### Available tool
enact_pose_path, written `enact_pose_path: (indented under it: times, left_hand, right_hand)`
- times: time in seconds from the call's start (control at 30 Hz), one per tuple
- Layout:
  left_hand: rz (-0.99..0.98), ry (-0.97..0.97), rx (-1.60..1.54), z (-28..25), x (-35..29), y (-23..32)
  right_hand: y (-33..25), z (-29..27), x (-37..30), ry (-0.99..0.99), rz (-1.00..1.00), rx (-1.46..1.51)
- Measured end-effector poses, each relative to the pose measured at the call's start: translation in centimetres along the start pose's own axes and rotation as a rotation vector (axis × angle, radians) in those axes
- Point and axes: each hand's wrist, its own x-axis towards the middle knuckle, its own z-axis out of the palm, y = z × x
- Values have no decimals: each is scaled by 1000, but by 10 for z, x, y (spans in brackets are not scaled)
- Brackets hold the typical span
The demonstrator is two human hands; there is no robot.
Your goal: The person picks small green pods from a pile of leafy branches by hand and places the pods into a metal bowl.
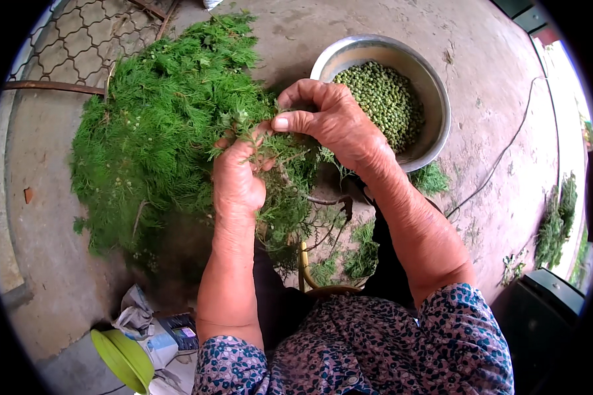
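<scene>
My left hand (pixel 236 179) is closed around an evergreen branch (pixel 287 214) with flat, feathery foliage, which hangs down over my lap. Pale green tips or cones (pixel 239 122) stick up above its fingers. The thumb and forefinger of my right hand (pixel 339 125) pinch at the same branch, close against the left fingertips; what exactly lies between them is too small to make out. Just beyond the right hand, a round metal basin (pixel 436 85) holds many small green cones (pixel 383 99). A large heap of cut evergreen branches (pixel 158 125) lies on the ground to the left.
Loose green sprigs (pixel 361 253) lie between my legs, near a curved yellowish bar (pixel 304 266). A lime-green bowl (pixel 118 359) and crumpled bags (pixel 161 342) sit at the lower left. Along the concrete floor at right runs a thin cable (pixel 501 158); a dark green box (pixel 540 322) stands there.
</scene>
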Motion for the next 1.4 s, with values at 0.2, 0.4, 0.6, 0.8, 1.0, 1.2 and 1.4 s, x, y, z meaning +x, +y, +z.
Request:
enact_pose_path:
  times: [0.2,0.4,0.6,0.8,1.0,1.2,1.4]
  left_hand:
    - [23,36,19,4,-9,1]
    - [39,-150,-184,-17,7,4]
    - [-21,-121,-270,-30,17,13]
    - [-27,-142,-381,-31,18,17]
    - [-55,-191,-441,-26,17,22]
    - [-34,-221,-330,-27,18,23]
    - [88,-205,-193,-23,5,28]
  right_hand:
    - [9,-16,10,358,-99,-9]
    - [19,-42,18,229,73,830]
    - [20,-38,15,228,76,704]
    - [27,5,3,-16,189,-2]
    - [58,51,-4,-220,-14,-220]
    - [67,70,-9,-46,-208,-149]
    - [61,62,-9,-67,89,33]
